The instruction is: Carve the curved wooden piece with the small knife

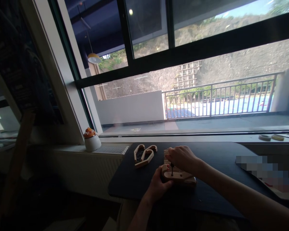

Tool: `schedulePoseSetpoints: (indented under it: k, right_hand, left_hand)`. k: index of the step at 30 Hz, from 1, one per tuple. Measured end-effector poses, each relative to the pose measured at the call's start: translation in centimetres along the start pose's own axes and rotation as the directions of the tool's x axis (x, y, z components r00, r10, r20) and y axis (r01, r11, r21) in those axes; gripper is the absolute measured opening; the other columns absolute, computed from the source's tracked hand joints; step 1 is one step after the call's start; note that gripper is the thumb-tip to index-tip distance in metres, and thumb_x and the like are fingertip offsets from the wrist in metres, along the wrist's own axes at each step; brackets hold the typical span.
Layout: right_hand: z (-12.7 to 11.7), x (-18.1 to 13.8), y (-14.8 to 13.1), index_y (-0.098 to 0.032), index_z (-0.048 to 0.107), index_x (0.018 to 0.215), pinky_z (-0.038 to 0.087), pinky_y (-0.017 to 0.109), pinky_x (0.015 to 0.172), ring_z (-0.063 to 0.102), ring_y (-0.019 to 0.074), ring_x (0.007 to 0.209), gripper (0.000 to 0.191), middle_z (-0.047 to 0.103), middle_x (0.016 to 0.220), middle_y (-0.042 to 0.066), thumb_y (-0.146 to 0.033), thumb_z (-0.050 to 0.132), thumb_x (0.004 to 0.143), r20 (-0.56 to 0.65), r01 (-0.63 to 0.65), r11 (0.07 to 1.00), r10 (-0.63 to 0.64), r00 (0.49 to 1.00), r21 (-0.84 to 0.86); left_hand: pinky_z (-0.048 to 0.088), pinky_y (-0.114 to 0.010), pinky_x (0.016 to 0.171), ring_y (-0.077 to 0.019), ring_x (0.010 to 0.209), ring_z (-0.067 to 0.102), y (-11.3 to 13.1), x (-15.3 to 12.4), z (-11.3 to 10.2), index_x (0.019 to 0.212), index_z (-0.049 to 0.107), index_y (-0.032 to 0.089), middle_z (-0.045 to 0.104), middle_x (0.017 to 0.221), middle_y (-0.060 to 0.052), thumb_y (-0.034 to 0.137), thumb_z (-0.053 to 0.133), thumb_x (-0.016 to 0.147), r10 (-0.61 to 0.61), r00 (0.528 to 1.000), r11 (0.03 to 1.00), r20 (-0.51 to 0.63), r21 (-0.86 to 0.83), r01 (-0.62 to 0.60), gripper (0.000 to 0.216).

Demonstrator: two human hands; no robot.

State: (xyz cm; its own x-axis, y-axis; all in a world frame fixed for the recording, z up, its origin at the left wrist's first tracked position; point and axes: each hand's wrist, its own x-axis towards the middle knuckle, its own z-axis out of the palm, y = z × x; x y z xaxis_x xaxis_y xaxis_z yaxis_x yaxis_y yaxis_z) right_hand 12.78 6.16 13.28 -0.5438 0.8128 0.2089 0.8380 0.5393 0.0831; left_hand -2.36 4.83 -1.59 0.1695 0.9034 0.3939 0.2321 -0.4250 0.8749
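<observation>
As right hand (181, 157) grips tool (172, 169), wooden hook (176, 175) beneath, pixelated item (267, 175) (unreadable)

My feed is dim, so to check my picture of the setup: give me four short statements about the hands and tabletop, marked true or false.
1. The left hand steadies a curved wooden piece. True.
2. The right hand lies idle. False: it grips a dark tool pointing down at that piece.
3. Other curved pieces lie on the table. True.
4. The orange-topped jar stands on the table. False: it stands on the radiator.
</observation>
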Motion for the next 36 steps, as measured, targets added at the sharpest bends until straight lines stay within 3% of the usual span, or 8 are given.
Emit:
schedulePoseSetpoints:
  k: [9,15,20,25,27,29,32,36]
  right_hand:
    - [-1.6,-0.3,1.2,-0.018,0.058,0.093,0.037,0.023,0.057,0.061,0.0158,0.07,0.017,0.065,0.081,0.005,-0.029,0.046,0.088,0.073,0.175,0.976,-0.185,0.98,0.129]
    - [0.6,0.0,1.1,-0.016,0.061,0.084,0.037,0.028,0.059,0.062,0.0226,0.071,0.035,0.065,0.075,0.009,-0.046,0.044,0.088,0.0,0.011,0.983,-0.011,1.0,0.185]
    - [2.4,0.2,1.6,-0.016,0.059,0.076,0.037,0.025,0.054,0.06,0.0168,0.062,0.041,0.064,0.069,0.006,-0.042,0.03,0.092,-0.083,-0.115,0.929,0.153,0.985,0.352]
    - [0.0,-0.2,3.8,-0.017,0.054,0.092,0.041,0.023,0.058,0.058,0.0129,0.067,0.041,0.064,0.076,0.003,-0.037,0.017,0.093,-0.192,-0.033,0.85,0.156,0.969,0.525]
    - [-1.0,-1.1,5.3,-0.018,0.055,0.09,0.039,0.025,0.054,0.054,0.014,0.06,0.037,0.061,0.071,0.002,-0.044,0.027,0.09,-0.283,-0.012,0.84,0.196,0.939,0.543]
    - [-0.9,-2.4,6.9,-0.02,0.057,0.084,0.035,0.026,0.052,0.051,0.0146,0.057,0.032,0.062,0.068,0.003,-0.045,0.037,0.086,-0.233,-0.088,0.895,0.207,0.95,0.437]
    - [1.9,-4.4,8.6,-0.021,0.063,0.078,0.034,0.028,0.052,0.055,0.0179,0.059,0.034,0.065,0.071,0.005,-0.051,0.046,0.08,0.019,-0.251,0.91,0.259,0.966,0.329]
    - [6.4,-5.7,9.0,-0.02,0.066,0.089,0.04,0.026,0.054,0.059,0.0176,0.064,0.043,0.068,0.074,0.004,-0.056,0.043,0.082,0.215,-0.276,0.786,0.185,0.959,0.554]
  left_hand:
    - [0.041,-0.034,0.094,-0.0238,0.106,0.056,-0.5,0.0,0.0,0.118,0.053,0.021,0.061,0.113,-0.006,0.017,0.072,0.066,0.002,1.0,1.0,-0.005,-0.006,-0.002,0.056]
    - [0.041,-0.035,0.095,-0.0237,0.105,0.056,-0.5,0.0,0.0,0.116,0.054,0.021,0.062,0.111,-0.006,0.017,0.071,0.066,0.008,1.0,1.0,-0.01,0.004,-0.008,0.053]
    - [0.04,-0.035,0.097,-0.0241,0.108,0.055,-0.3,0.0,0.0,0.117,0.054,0.021,0.06,0.117,-0.007,0.014,0.071,0.066,0.009,1.0,1.0,-0.002,-0.01,-0.009,0.054]
    - [0.037,-0.037,0.102,-0.0255,0.116,0.05,0.2,-0.1,-0.1,0.121,0.05,0.022,0.055,0.125,-0.007,0.015,0.072,0.065,0.009,1.0,1.0,0.001,-0.019,-0.009,0.061]
    - [0.033,-0.038,0.106,-0.0254,0.121,0.047,0.3,-0.1,-0.1,0.128,0.044,0.023,0.051,0.129,-0.007,0.015,0.073,0.064,0.0,1.0,1.0,0.0,-0.03,0.0,0.071]
    - [0.03,-0.039,0.109,-0.0249,0.124,0.044,0.4,-0.1,-0.1,0.133,0.036,0.025,0.049,0.132,-0.007,0.015,0.074,0.063,-0.01,1.0,0.999,0.009,-0.046,0.01,0.081]
    - [0.03,-0.041,0.109,-0.0254,0.124,0.044,0.2,-0.1,-0.1,0.135,0.034,0.025,0.049,0.132,-0.008,0.017,0.076,0.062,-0.012,1.0,0.999,0.011,-0.044,0.012,0.085]
    - [0.032,-0.042,0.108,-0.0265,0.123,0.045,-0.3,0.0,0.0,0.134,0.035,0.024,0.049,0.132,-0.01,0.021,0.078,0.062,-0.011,1.0,1.0,-0.003,-0.006,0.011,0.084]
